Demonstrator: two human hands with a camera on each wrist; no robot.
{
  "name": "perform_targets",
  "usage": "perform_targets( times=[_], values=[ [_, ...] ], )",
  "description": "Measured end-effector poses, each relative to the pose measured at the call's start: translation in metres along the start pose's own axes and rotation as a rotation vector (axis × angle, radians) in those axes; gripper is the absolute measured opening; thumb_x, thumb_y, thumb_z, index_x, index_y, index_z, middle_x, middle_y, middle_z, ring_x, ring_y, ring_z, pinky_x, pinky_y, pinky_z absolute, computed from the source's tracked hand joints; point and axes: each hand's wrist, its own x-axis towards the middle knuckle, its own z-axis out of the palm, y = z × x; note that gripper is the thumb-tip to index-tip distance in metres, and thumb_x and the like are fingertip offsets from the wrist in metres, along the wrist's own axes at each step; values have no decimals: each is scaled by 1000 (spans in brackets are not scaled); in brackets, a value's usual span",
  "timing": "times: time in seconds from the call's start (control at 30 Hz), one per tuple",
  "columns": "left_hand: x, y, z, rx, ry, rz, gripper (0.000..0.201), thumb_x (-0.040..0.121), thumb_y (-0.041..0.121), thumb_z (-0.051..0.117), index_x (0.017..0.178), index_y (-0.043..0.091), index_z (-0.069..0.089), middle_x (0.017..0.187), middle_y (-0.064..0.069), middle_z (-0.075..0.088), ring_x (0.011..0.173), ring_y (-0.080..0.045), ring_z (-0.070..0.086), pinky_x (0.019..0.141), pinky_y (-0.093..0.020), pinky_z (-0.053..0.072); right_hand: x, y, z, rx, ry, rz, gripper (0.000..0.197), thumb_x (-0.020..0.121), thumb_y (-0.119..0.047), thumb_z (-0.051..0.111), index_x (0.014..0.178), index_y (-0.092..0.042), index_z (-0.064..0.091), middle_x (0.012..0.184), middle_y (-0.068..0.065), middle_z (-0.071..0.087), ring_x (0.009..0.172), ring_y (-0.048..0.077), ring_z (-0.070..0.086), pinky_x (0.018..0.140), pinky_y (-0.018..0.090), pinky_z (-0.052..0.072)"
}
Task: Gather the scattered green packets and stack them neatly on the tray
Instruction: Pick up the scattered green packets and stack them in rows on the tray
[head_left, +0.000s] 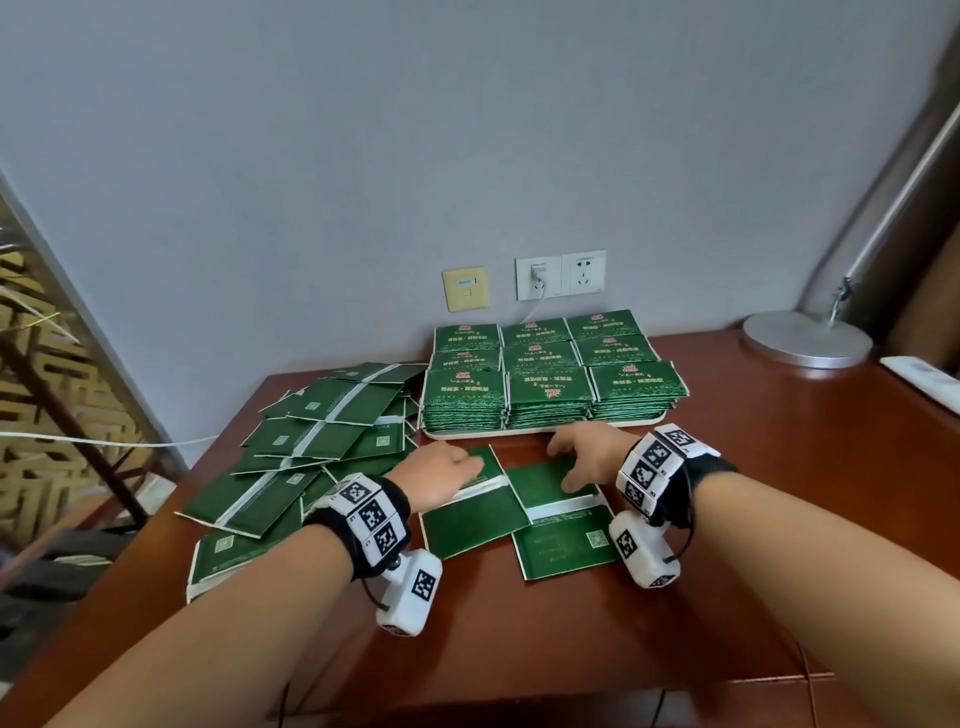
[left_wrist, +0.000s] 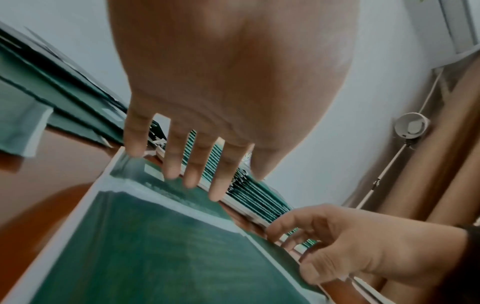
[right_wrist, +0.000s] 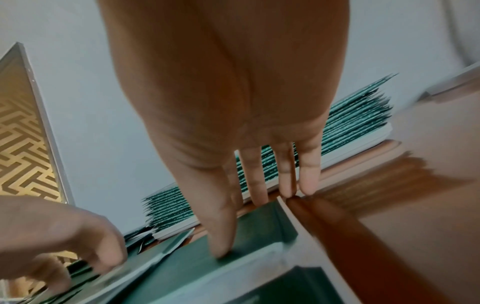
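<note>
Both hands lie flat with straight fingers, the left hand (head_left: 441, 475) on one flat green paper packet (head_left: 470, 501) and the right hand (head_left: 584, 457) on another (head_left: 561, 514) (side by side, right one nearer), just in front of the white tray (head_left: 524, 433).

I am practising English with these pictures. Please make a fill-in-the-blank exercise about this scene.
1. The neat packet stacks stand on a white ____.
2. The loose packet pile lies to the ____ of the tray.
3. Each hand, left hand and right hand, rests on a green ____.

Missing words: tray; left; packet
</note>
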Motion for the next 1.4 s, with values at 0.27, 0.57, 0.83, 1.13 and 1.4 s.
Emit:
perform_targets(
  times=[0.27, 0.57, 0.83, 1.13, 1.4],
  values=[
    [18, -9, 7, 245, 21, -92, 63, 83, 38, 69, 141, 30, 44, 142, -4, 45, 130, -28, 43, 108, -51, 37, 11, 6, 0, 0, 0, 25, 76, 72, -28, 84, 138, -10, 51, 135, 6, 57, 121, 24, 55, 101, 33, 46],
    [17, -7, 2, 203, 59, -149, 85, 68, 38, 82, 142, 29, 42, 139, -7, 40, 125, -30, 48, 105, -51, 41, 5, 8, -6, 19, 66, 74, 56, 75, -14, 78, 128, -10, 59, 126, 6, 60, 112, 24, 58, 83, 25, 46],
    [1, 4, -9, 115, 244, 7, 25, 84, -3, 65, 98, 17, 65, 99, 0, 60, 88, -20, 61, 75, -28, 49, -14, 6, -16, 54, 203, 109, 33, 83, -3, 65, 114, -14, 64, 115, 6, 63, 102, 22, 61, 83, 28, 52],
    [-26, 19, -14, 123, 235, 141, 18, 83, 6, 69, 88, 22, 63, 100, 4, 61, 92, -15, 60, 80, -27, 47, -41, 0, -19, 42, 235, 67, 20, 79, -2, 67, 87, -20, 62, 95, 0, 64, 88, 18, 62, 74, 27, 53],
    [-35, 18, 0, 120, 84, 155, 16, 91, 32, 68, 94, 17, 70, 94, 6, 68, 89, -13, 65, 86, -29, 51, -58, 7, -5, 11, 15, 24, 29, 70, -35, 83, 89, -25, 63, 96, -6, 64, 90, 15, 61, 77, 27, 50]
  ],
)
